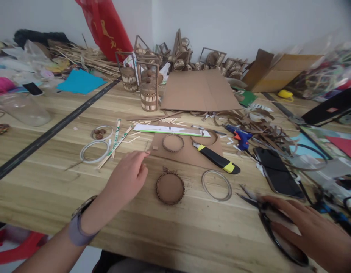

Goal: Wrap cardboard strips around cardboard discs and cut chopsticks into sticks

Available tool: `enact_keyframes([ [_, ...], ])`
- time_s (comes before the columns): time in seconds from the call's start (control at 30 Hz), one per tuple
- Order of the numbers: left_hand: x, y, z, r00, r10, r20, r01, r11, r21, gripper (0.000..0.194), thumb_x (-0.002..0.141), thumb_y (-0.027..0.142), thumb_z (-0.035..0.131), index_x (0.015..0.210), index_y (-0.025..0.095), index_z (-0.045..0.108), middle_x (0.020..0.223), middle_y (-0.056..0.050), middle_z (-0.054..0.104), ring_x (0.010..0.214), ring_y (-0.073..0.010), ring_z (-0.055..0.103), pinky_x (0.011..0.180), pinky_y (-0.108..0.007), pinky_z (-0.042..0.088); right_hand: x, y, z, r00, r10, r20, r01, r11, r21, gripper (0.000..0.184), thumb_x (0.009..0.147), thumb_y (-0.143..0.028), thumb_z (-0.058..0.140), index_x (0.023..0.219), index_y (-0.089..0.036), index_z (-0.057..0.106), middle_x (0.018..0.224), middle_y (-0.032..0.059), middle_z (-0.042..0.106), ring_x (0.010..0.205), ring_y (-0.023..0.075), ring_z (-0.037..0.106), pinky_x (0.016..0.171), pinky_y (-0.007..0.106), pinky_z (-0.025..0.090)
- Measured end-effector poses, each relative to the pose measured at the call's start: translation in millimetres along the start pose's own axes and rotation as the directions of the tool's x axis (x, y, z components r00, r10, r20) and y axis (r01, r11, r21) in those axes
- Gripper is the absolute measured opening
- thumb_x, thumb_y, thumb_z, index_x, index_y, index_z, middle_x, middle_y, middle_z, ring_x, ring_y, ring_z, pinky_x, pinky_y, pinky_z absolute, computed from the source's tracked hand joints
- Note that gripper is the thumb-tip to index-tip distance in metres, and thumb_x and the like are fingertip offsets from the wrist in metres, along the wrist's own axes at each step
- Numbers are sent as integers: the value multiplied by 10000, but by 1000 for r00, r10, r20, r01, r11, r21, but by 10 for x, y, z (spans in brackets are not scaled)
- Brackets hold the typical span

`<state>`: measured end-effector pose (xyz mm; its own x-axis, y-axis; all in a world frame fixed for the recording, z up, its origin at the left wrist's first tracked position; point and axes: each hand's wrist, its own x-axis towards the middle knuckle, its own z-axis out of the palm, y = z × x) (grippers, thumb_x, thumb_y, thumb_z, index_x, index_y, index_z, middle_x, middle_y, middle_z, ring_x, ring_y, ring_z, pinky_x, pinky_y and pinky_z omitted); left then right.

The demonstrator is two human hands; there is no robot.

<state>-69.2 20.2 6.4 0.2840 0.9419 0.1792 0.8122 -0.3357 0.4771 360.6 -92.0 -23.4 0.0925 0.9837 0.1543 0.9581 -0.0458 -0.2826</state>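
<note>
My left hand (130,174) hovers over the table, its index finger stretched toward a small cardboard piece (155,148). Its thumb is apart from that fingertip, the other fingers are partly hidden, and I see nothing held. At the right, my blurred right hand (303,227) grips black-handled scissors (262,206) by the loops, blades parted and pointing left. Between the hands lie a round brown base with a braided rim (170,188) and a pale ring (216,185). Behind them are a braided ring (173,143) and a yellow-black utility knife (217,158).
A blue glue gun (242,137) and a phone (277,172) lie right, among brown strips and cables. Tape rolls (95,151) and thin sticks lie left. Small lidded baskets (148,96), a cardboard sheet (200,89) and an open box (280,72) stand behind.
</note>
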Motion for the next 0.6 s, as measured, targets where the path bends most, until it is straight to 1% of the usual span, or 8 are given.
enact_keyframes([
  [0.07, -14, 4, 9, 997, 14, 70, -23, 991, 134, 282, 922, 196, 359, 871, 170, 635, 946, -126, 723, 932, -285, 658, 817, -400, 491, 10, -42, 15, 997, -33, 66, 42, 990, -135, 385, 710, -522, 660, 1002, -298, 773, 974, 190, 763, 812, 372, 727, 675, 521, 501],
  [0.13, -28, 30, 16, 991, 10, 135, -44, 967, 250, 369, 963, 244, 355, 691, 196, 600, 736, -96, 689, 747, -267, 645, 676, -360, 460, 54, -282, 26, 997, -75, 25, 79, 962, -260, 367, 794, -489, 594, 1029, -253, 747, 955, 194, 759, 801, 389, 722, 668, 530, 507],
  [0.2, -44, 59, 26, 987, 2, 160, -56, 942, 331, 448, 982, 295, 362, 590, 208, 559, 632, -77, 649, 649, -250, 617, 591, -333, 398, 127, -695, 55, 982, -189, 28, 190, 958, -216, 330, 897, -449, 510, 1048, -231, 707, 930, 148, 758, 770, 335, 722, 685, 486, 534],
  [0.27, -58, 78, 34, 983, -1, 181, -68, 927, 370, 482, 987, 331, 377, 552, 211, 545, 598, -65, 637, 629, -240, 614, 561, -318, 359, 207, -1174, 118, 932, -344, 112, 351, 934, -58, 299, 940, -395, 512, 1135, -221, 658, 1028, 122, 745, 883, 290, 716, 738, 420, 549],
  [0.33, -68, 84, 33, 982, 5, 189, -80, 917, 391, 456, 991, 316, 384, 589, 208, 570, 641, -64, 659, 675, -242, 634, 578, -313, 368, 274, -1596, 217, 893, -426, 142, 430, 903, 4, 256, 913, -323, 586, 1141, -221, 644, 1023, 104, 733, 900, 281, 702, 751, 406, 543],
  [0.4, -75, 83, 25, 981, 10, 193, -86, 918, 387, 378, 993, 269, 386, 698, 196, 611, 733, -78, 688, 732, -253, 648, 616, -321, 400, 317, -1891, 337, 879, -446, 168, 444, 894, 51, 378, 860, -314, 675, 1214, -198, 606, 1077, 123, 712, 956, 300, 680, 791, 436, 537],
  [0.53, -65, 85, 37, 971, 17, 240, -84, 959, 272, 213, 958, 153, 427, 893, 169, 629, 838, -86, 703, 780, -258, 659, 669, -336, 447, 347, -2134, 564, 885, -416, 211, 399, 909, 120, 825, 697, -355, 841, 1407, -164, 467, 1268, 171, 635, 1119, 363, 600, 904, 520, 503],
  [0.6, -31, 90, 74, 975, 52, 216, -98, 973, 208, 195, 940, 130, 448, 905, 172, 634, 862, -82, 706, 812, -255, 659, 695, -339, 460, 345, -2161, 640, 887, -400, 230, 379, 916, 133, 896, 657, -343, 869, 1425, -144, 454, 1289, 179, 619, 1153, 376, 575, 945, 532, 486],
])
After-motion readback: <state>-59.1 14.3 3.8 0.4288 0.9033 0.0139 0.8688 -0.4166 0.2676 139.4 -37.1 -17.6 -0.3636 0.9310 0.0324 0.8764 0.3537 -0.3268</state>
